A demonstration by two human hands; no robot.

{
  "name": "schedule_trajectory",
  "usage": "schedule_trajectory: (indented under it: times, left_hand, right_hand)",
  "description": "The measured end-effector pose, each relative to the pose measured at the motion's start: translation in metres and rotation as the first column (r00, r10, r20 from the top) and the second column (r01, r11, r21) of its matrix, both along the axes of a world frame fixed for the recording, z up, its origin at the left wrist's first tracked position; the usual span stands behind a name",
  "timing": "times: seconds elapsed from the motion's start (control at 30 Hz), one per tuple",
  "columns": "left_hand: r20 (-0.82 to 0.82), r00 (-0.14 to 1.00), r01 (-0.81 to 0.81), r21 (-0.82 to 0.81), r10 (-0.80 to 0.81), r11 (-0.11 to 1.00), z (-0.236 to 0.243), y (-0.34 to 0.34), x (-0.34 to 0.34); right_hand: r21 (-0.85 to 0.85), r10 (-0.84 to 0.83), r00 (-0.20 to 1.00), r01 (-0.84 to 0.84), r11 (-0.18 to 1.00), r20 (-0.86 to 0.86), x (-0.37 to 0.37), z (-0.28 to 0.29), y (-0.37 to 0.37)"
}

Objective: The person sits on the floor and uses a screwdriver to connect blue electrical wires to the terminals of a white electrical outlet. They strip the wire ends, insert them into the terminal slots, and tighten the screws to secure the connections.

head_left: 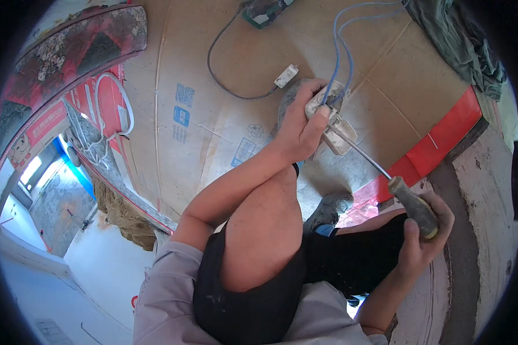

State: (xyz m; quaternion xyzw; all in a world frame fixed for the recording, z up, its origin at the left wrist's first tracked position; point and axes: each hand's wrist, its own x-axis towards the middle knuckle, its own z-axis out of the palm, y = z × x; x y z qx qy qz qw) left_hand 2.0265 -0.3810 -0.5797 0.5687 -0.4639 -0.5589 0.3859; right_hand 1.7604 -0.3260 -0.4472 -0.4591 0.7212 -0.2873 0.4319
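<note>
My left hand (302, 123) grips a scuffed white plastic electrical fitting (341, 139) with blue wires (349, 63) running into it, held beyond my bent knee. My fingers are closed round it, the thumb on top near the wire ends. My right hand (423, 236) is closed on the worn grey-green handle of a screwdriver (414, 204); its long metal shaft reaches up-left to the fitting, and whether the tip is seated in a screw cannot be made out. A small white connector (286, 75) on a dark cable lies on the cardboard just above my left hand.
Cardboard (187, 63) covers the surface ahead, with a dark device (262, 14) at the top, dark green cloth (454, 40) upper right and a red strip (443, 144) along the right edge. At left are a red-patterned curved board (86, 49), white cord (129, 100) and an opening to a lower floor.
</note>
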Motion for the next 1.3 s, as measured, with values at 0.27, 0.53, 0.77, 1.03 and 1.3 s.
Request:
schedule_trajectory:
  times: [0.27,0.53,0.77,1.03,1.3]
  left_hand:
    - [0.041,0.999,0.002,-0.049,0.0,0.999,-0.001,-0.002,-0.003]
    - [0.08,0.997,-0.034,0.19,0.019,0.981,-0.006,0.013,0.01]
    - [-0.073,0.997,0.035,-0.018,-0.036,0.999,-0.003,-0.009,-0.003]
    - [0.1,0.99,0.105,-0.023,-0.103,0.994,-0.008,-0.021,0.026]
    - [0.157,0.98,0.146,-0.136,-0.125,0.98,0.018,-0.084,0.042]
  right_hand:
    - [0.08,-0.031,0.999,0.029,0.996,0.027,-0.005,0.001,0.0]
    - [0.083,-0.016,0.992,0.005,0.997,0.126,-0.004,-0.012,-0.011]
    - [0.014,0.07,0.97,-0.069,0.998,-0.231,-0.012,-0.008,-0.014]
    - [0.062,0.36,0.915,-0.355,0.933,-0.179,0.026,0.011,-0.045]
    - [0.217,0.289,0.957,-0.278,0.936,-0.019,0.016,-0.029,-0.045]
